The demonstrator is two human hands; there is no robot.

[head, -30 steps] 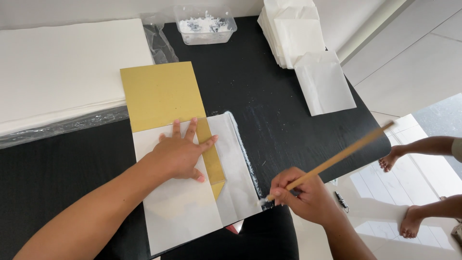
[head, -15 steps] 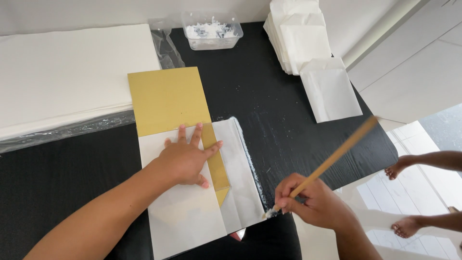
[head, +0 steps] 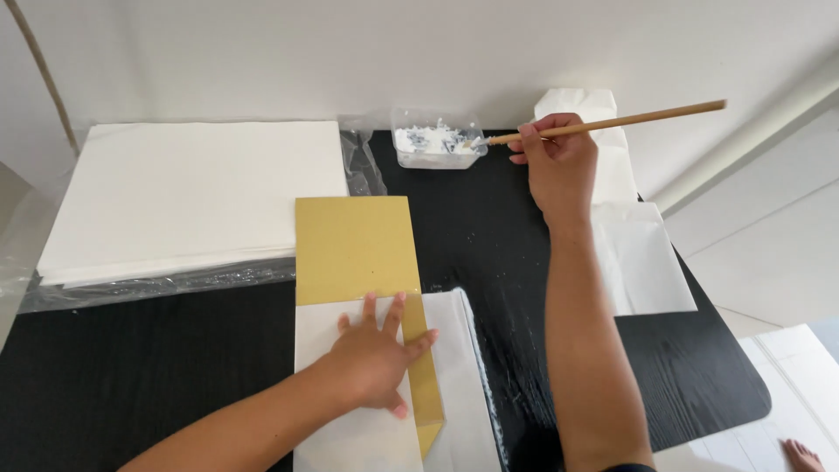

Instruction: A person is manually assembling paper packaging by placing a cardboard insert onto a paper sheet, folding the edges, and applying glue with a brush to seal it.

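My left hand [head: 377, 357] lies flat, fingers spread, on a white sheet [head: 358, 441] folded over a gold sheet [head: 351, 246] on the black table [head: 140, 367]. A narrow gold strip [head: 424, 385] runs down beside my fingers. My right hand [head: 559, 164] is stretched to the back of the table and grips a long wooden brush [head: 612, 123]. The brush tip rests at the rim of a clear plastic tub [head: 435, 147] holding white paste.
A large stack of white paper [head: 188, 192] on clear plastic film fills the back left. More white folded sheets [head: 642, 253] lie at the right edge. White paste smears [head: 489, 385] mark the table beside the sheet. Someone's foot [head: 800, 454] shows at bottom right.
My right hand has lifted the brush from the sheet's right edge and carried it to the paste tub at the back. My left hand stays pressed on the sheet.
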